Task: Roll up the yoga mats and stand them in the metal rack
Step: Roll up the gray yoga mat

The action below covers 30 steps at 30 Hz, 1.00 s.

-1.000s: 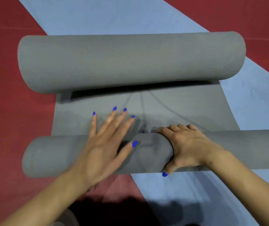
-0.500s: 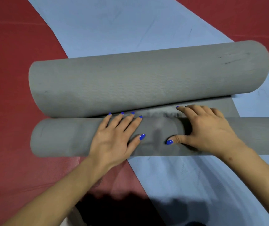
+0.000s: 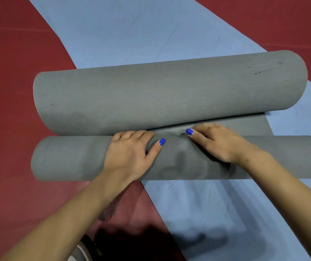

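Yoga mat roll (image 3: 71,159) is lying crosswise under my hands, left hand (image 3: 130,153) and right hand (image 3: 220,144) both pressing it flat-fingered toward the thicker grey roll (image 3: 169,95) just beyond.

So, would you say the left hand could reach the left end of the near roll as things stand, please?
Probably yes. The left hand already rests on the near roll, and the stretch of roll from it to that end lies bare on the red floor, with nothing in between.
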Each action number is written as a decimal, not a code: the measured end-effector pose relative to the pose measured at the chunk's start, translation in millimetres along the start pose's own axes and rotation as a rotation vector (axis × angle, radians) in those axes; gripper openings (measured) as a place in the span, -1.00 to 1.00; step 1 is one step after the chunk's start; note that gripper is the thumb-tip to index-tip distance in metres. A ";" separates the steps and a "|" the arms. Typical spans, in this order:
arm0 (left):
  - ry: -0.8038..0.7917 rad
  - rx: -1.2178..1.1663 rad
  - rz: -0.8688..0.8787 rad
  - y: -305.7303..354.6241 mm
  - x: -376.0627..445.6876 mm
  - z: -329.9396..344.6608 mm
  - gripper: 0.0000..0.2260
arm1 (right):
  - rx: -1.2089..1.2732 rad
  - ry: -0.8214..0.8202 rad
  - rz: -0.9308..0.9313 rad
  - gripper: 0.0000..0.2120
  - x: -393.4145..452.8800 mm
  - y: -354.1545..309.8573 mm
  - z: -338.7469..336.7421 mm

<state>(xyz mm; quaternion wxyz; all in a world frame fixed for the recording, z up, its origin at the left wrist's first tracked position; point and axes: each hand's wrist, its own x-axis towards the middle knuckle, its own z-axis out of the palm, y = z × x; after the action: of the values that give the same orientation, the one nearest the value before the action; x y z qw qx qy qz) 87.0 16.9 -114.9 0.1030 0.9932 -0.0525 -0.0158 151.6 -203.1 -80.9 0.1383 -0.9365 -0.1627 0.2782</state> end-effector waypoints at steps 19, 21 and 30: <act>-0.028 -0.088 -0.120 -20.0 81.4 -6.6 -0.66 | -0.261 0.219 -0.022 -0.26 -6.5 -27.8 -7.3; -0.015 -0.093 -0.112 -19.4 83.7 -9.5 -0.67 | -0.325 0.299 -0.039 -0.26 -23.9 -20.9 22.2; 0.225 -0.043 0.078 -22.9 93.8 -17.5 -0.58 | -0.356 0.280 -0.019 0.27 -5.9 -4.7 31.7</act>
<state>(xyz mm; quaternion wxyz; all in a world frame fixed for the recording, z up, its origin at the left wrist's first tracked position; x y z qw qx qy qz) 183.2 32.7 -104.3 0.1300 0.9834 -0.0788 0.0987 127.9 -195.8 -102.0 -0.0052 -0.9741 -0.1970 0.1109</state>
